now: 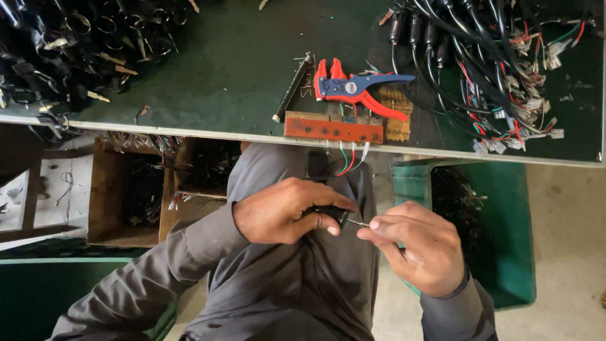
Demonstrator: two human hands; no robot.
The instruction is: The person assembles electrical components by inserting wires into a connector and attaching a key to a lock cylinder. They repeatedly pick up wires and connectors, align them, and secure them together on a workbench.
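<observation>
Left hand (284,211) gripping black connector (333,216) | right hand (420,249) pinching thin metal pin (360,223) | risk: pin slips, drops into lap.

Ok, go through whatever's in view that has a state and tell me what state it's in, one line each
left hand: closed around a small black part over the lap
right hand: fingertips pinching a thin metal pin at the part's end
wire stripper: lying flat on the green bench, handles spread
red block: at the bench edge, thin wires hanging off it
green bin: open, dark scraps inside
cardboard box: open, wire pieces inside
</observation>
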